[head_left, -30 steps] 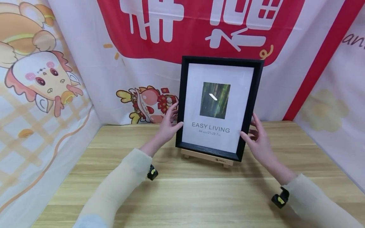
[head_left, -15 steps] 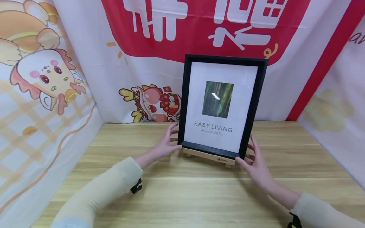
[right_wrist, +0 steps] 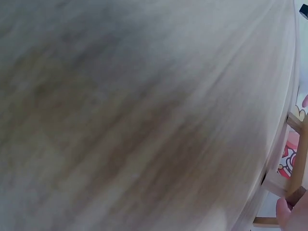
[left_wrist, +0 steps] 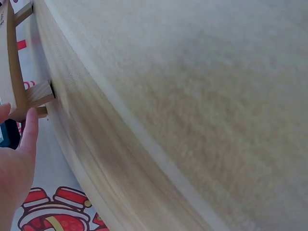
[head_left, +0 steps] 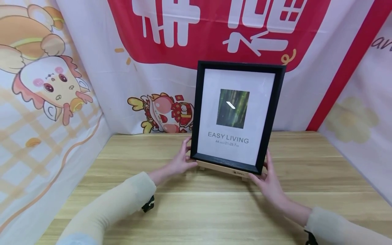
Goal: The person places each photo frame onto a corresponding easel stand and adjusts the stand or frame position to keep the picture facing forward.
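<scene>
A black picture frame (head_left: 208,112) with a small green print and the words "EASY LIVING" leans upright on a small wooden tabletop easel (head_left: 223,168). My left hand (head_left: 180,162) grips the left end of the easel's ledge, thumb in front and the other fingers reaching behind. At the opposite end, my right hand (head_left: 271,187) holds the ledge near the frame's lower right corner. The left wrist view shows fingertips at the end of the ledge (left_wrist: 13,67), just above a wooden foot. In the right wrist view a fingertip meets the ledge (right_wrist: 298,159). Most of the easel is hidden behind the frame.
The wood-grain table (head_left: 196,211) reaches back to a white cloth backdrop (head_left: 162,78) with a red printed panel, close behind the frame. Patterned cloth walls (head_left: 36,143) stand along the left and right sides.
Both hands have slid down from the frame's sides to the ends of the easel's ledge. The frame and easel stay in place; the head view has shifted slightly.
</scene>
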The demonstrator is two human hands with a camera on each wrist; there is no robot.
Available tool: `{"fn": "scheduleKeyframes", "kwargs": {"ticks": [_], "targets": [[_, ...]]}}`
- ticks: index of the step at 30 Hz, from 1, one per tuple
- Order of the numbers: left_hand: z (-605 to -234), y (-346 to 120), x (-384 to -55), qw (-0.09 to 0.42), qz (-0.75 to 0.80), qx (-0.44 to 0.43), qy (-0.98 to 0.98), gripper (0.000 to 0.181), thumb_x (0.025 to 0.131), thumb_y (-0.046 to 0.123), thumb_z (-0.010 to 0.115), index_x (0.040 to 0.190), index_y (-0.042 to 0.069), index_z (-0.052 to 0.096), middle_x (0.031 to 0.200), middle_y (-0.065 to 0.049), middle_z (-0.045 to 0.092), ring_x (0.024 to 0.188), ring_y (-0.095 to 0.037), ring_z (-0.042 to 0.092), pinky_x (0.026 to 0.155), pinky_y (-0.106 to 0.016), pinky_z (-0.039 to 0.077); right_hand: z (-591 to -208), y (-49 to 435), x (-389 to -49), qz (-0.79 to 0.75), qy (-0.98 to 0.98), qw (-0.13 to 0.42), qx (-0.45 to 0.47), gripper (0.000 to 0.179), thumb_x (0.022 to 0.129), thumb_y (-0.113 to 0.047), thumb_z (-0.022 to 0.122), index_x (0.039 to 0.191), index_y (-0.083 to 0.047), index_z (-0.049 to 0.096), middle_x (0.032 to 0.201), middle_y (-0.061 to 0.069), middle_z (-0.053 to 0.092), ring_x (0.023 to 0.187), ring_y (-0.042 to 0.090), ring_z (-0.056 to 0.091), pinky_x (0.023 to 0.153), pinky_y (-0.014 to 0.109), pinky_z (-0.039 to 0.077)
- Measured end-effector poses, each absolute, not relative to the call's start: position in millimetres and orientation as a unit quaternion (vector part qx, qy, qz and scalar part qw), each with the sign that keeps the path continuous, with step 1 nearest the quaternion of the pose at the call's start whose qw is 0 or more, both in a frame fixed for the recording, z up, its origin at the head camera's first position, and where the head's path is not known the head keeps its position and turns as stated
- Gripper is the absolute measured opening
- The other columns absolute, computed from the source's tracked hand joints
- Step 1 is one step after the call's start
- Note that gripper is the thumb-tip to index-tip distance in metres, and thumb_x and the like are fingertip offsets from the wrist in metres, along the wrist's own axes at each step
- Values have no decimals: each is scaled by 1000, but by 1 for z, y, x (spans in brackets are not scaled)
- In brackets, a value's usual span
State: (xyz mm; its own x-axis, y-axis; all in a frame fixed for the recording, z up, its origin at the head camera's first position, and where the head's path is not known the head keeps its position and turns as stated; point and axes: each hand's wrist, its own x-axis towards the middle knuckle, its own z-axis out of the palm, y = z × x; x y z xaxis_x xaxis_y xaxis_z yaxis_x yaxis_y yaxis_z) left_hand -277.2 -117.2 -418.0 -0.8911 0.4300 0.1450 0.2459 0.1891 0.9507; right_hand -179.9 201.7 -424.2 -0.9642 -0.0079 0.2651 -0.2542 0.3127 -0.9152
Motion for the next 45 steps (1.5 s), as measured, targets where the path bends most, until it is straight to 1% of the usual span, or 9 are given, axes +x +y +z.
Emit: {"fn": "scheduleKeyframes", "kwargs": {"ticks": [6, 13, 19, 24, 27, 33, 36, 42, 45], "targets": [[-419, -116, -274, 82, 597, 195, 774, 110, 78, -19, 66, 154, 30, 5, 148, -30, 28, 111, -44, 56, 78, -39, 58, -429, 200, -182, 578, -806, 105, 79, 115, 85, 18, 62, 154, -37, -12, 140, 34, 26, 102, 53, 58, 83, 22, 52], [-420, -116, -266, 86, 588, 171, 786, 108, 83, -14, 66, 154, 35, 1, 150, -31, 23, 117, -45, 52, 73, -41, 58, -427, 200, -186, 579, -807, 88, 72, 113, 87, 15, 61, 153, -40, -13, 141, 33, 26, 104, 52, 58, 81, 25, 54], [-420, -116, -253, 68, 571, 154, 803, 108, 84, -10, 67, 154, 37, -1, 151, -31, 23, 120, -44, 51, 68, -36, 59, -426, 203, -193, 588, -801, 75, 87, 114, 86, 17, 61, 154, -40, -11, 141, 32, 25, 104, 51, 57, 80, 24, 54], [-422, -117, -243, 53, 578, 145, 801, 107, 86, -11, 65, 153, 41, -1, 149, -25, 31, 114, -38, 57, 67, -39, 59, -427, 206, -202, 587, -798, 73, 116, 115, 83, 18, 63, 155, -35, -8, 144, 33, 24, 106, 53, 55, 81, 24, 54], [-422, -117, -237, 45, 581, 134, 802, 106, 87, -11, 63, 152, 42, -1, 149, -25, 31, 111, -35, 59, 67, -41, 59, -428, 207, -207, 586, -797, 69, 130, 114, 83, 18, 64, 156, -32, -9, 141, 36, 26, 106, 55, 54, 82, 25, 53], [-421, -118, -225, 40, 580, 110, 806, 108, 88, -10, 63, 151, 46, -4, 151, -29, 24, 112, -38, 57, 68, -38, 59, -429, 208, -217, 580, -798, 62, 148, 113, 82, 18, 65, 156, -26, -8, 141, 40, 24, 107, 59, 52, 83, 29, 54], [-422, -119, -223, 37, 582, 107, 806, 109, 88, -10, 63, 150, 48, -5, 151, -30, 21, 111, -39, 57, 67, -39, 59, -429, 208, -220, 579, -799, 56, 151, 113, 82, 18, 64, 156, -26, -8, 142, 40, 24, 109, 59, 51, 84, 32, 54], [-422, -120, -222, 28, 581, 111, 805, 110, 87, -11, 63, 150, 48, -5, 151, -30, 22, 101, -34, 61, 67, -41, 59, -427, 207, -222, 574, -805, 49, 145, 113, 83, 16, 65, 156, -26, -10, 143, 40, 22, 110, 59, 51, 86, 33, 53], [-422, -120, -222, 26, 581, 114, 805, 109, 87, -12, 63, 150, 47, -5, 150, -30, 23, 101, -34, 61, 66, -41, 59, -427, 206, -222, 568, -809, 49, 142, 114, 83, 16, 66, 156, -27, -10, 145, 40, 20, 110, 59, 50, 86, 34, 53]]}}
